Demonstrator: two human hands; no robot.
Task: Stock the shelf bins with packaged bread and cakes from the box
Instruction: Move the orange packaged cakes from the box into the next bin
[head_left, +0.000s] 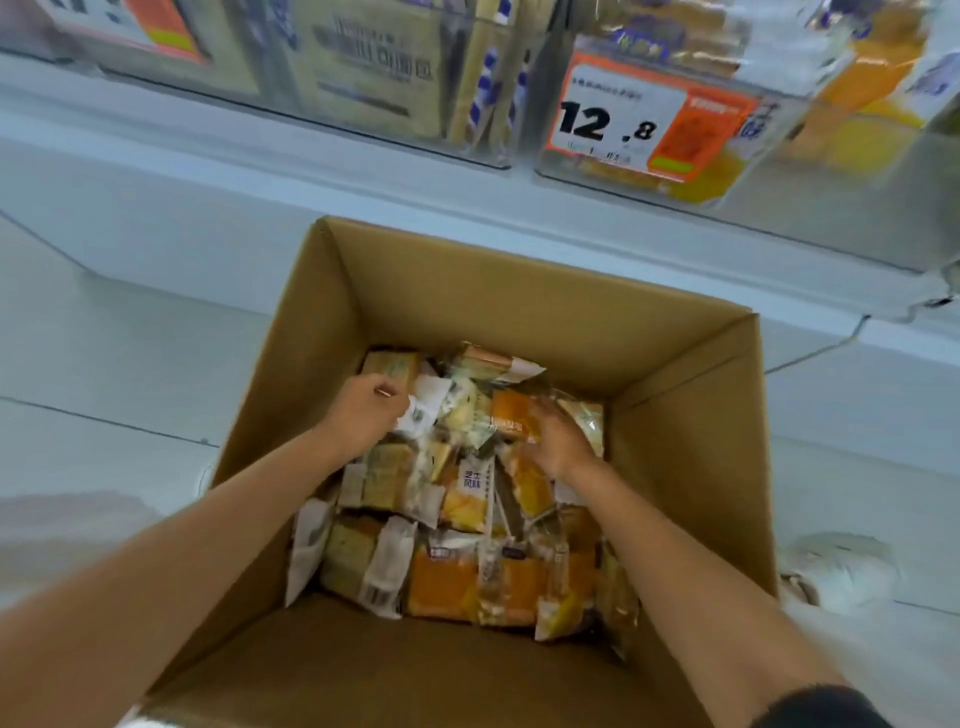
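An open cardboard box stands on the floor below the shelf, its bottom covered with several packaged breads and cakes in clear and orange wrappers. Both my hands reach down into it. My left hand curls its fingers round a pale white-wrapped pack near the box's far left. My right hand lies on an orange-wrapped cake pack, fingers bent over its edge. Above, clear shelf bins hold similar orange and beige packs.
A price tag reading 12.8 hangs on the right bin's front. The white shelf base runs behind the box. Pale floor tiles surround it, and a white shoe or bag lies at the right of the box.
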